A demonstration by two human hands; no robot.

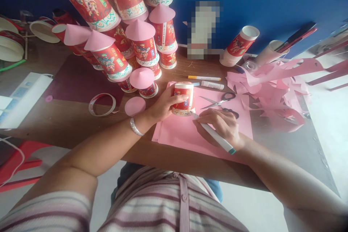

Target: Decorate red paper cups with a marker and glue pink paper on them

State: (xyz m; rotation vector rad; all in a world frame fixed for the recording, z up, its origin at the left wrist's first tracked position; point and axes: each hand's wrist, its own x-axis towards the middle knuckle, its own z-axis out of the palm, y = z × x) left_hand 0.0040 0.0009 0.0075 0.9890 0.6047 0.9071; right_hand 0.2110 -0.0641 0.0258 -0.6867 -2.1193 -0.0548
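My left hand point(163, 104) is wrapped round a red paper cup point(182, 98), thumb across its front. The cup has a white band with small drawn loops near its lower edge. In my right hand point(220, 125) is a white marker point(214, 137) with a green end, its tip at the cup's lower band. Both hands are above a stack of pink paper point(176, 132). Scissors point(217, 102) lie on the paper, partly behind my right hand. A glue stick point(212, 85) and a yellow-ended marker point(204, 78) lie beyond the cup.
Stacked red cups with pink cone tops point(140, 30) rise at the back left. A tape roll point(102, 104) and pink disc point(135, 106) lie left of my hand. Pink paper scraps point(282, 79) spread to the right, near a pen holder point(272, 52). A white power strip point(25, 96) is far left.
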